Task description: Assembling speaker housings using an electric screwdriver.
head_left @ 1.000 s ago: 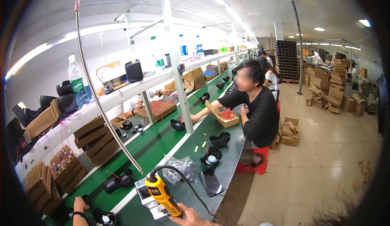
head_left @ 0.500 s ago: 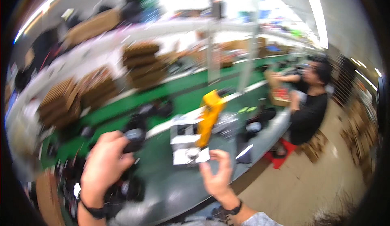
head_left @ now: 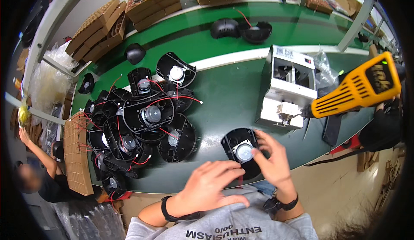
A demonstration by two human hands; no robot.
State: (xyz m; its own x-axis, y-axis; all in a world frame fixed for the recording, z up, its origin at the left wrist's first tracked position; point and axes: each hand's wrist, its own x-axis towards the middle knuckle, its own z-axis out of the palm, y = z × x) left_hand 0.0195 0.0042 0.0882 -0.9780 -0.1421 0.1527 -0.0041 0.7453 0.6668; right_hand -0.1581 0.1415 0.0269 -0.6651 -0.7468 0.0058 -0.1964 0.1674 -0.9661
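A black speaker housing (head_left: 231,138) with a round silver speaker (head_left: 244,152) in it is at the near edge of the green bench. My right hand (head_left: 274,160) grips its right rim, thumb on the speaker and fingers along the outer side. My left hand (head_left: 211,184) is open at its lower left, fingers stretched toward the housing and thumb apart. A bit of red wire (head_left: 240,179) shows by the left fingertips; whether they touch it I cannot tell. To the right, a yellow electric screwdriver (head_left: 355,87) has its tip at a white screw feeder box (head_left: 280,100).
Several black speaker housings (head_left: 146,115) with red wires are heaped on the left. Beside them stands a cardboard divider tray (head_left: 77,153). Two housings (head_left: 241,31) lie on the green strip behind. Stacked cartons (head_left: 153,7) line the back. A co-worker (head_left: 43,171) is at the far left.
The view has swung down and steadied. My left hand has left the dark parts at the left, my right hand the area by the screwdriver; both are now at one speaker housing.
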